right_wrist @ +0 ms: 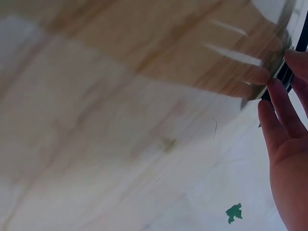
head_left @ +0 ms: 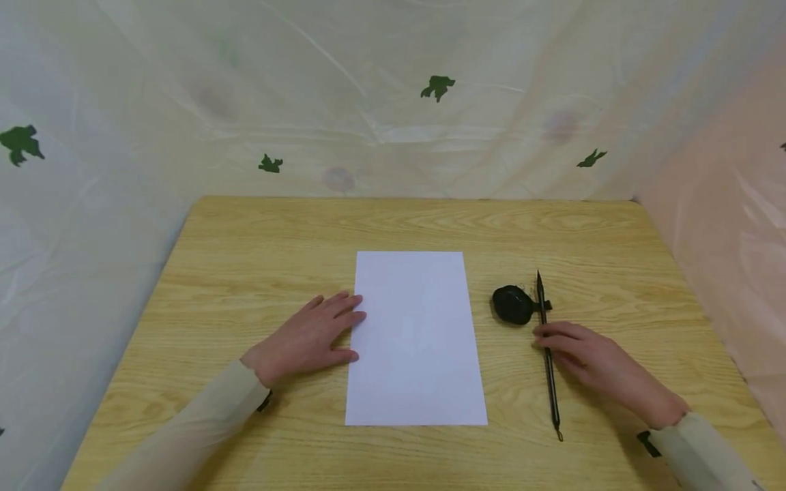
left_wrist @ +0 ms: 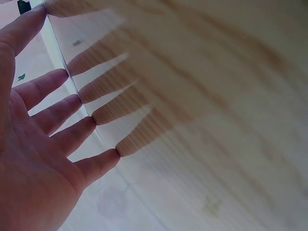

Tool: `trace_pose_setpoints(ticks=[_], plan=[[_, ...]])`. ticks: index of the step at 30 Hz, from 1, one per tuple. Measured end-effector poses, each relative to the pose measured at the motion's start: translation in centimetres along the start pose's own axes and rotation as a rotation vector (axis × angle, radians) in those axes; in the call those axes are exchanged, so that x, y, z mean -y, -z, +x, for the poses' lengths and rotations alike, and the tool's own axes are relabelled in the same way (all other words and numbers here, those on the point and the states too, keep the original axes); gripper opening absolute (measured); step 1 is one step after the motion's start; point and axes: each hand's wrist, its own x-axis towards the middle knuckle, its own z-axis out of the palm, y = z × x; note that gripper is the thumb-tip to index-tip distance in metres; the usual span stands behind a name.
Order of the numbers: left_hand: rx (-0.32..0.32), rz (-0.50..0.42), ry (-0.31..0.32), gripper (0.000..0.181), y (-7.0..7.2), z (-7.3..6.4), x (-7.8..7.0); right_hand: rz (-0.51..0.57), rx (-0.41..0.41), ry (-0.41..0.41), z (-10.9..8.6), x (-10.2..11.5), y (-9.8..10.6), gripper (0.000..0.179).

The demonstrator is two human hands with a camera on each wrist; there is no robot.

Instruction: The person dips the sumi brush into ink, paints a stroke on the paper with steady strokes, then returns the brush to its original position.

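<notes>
While flat on table, R hand (head_left: pixel 598 365) fingers straight, touching brush (head_left: pixel 548 354) mid-shaft.

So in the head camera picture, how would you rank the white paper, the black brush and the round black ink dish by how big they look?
Largest to smallest:
1. White paper, by far the widest and tallest.
2. Black brush, about as long as the paper but very thin.
3. Ink dish, small and round, beside the brush.
</notes>
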Motion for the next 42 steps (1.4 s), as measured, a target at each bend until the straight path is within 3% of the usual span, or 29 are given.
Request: trace_pose_setpoints(ticks=[9,13,19,25,31,42], plan=[[0.005,-0.001,0.007,0.07,-0.1,0.0,0.0,-0.042,-0.01,0.043,0.4,0.1,0.0,0.058],[0.011,-0.018,0.012,0.07,0.0,0.1,-0.1,-0.055,-0.016,0.013,0.5,0.7,0.8,0.058],[0.01,-0.026,0.009,0.07,0.1,0.1,-0.2,-0.141,-0.095,-0.007,1.3,1.8,2.3,0.057],[0.005,-0.027,0.008,0.069,0.0,0.0,-0.1,-0.12,-0.282,0.039,2.8,3.2,2.9,0.05],[0.006,-0.029,0.015,0.069,0.0,-0.1,-0.1,-0.039,-0.466,0.041,4.5,5.4,3.2,0.047],[0.01,-0.051,0.024,0.07,0.0,-0.1,-0.1,0.161,-0.842,0.16,8.7,9.0,3.3,0.03]])
